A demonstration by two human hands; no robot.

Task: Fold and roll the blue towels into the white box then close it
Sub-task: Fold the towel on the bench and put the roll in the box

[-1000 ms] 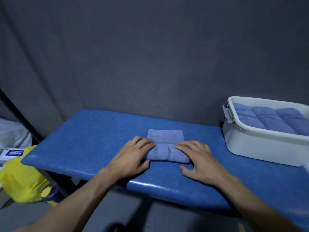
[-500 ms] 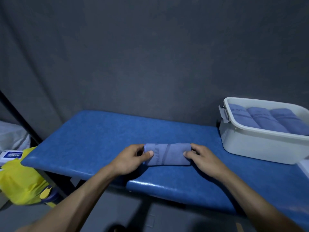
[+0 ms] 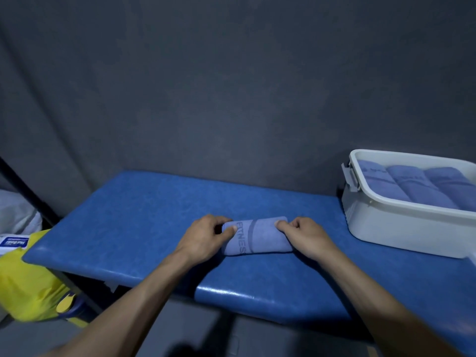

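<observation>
**Inspector:** Start with the largest item.

**Assistant:** Padded blue vinyl counter [image 3: 154, 215], carrying everything. To the right of both hands, well apart, stands the white plastic box [image 3: 401, 225], lid off, side latch hanging loose. Three rolled blue towels [image 3: 412, 184] lie side by side inside; space for more cannot be confirmed.

**Inspector:** The item in work?

**Assistant:** A rolled blue terry towel [image 3: 257, 237], lettering facing up, lying on the counter between the hands.

**Inspector:** State of each grip?

**Assistant:** Left hand [image 3: 206, 239] pinches the left end of the roll, thumb on top; right hand [image 3: 306, 238] pinches the right end likewise. In my judgement, holding both ends keeps the roll from unwinding before it is carried to the box.
</observation>
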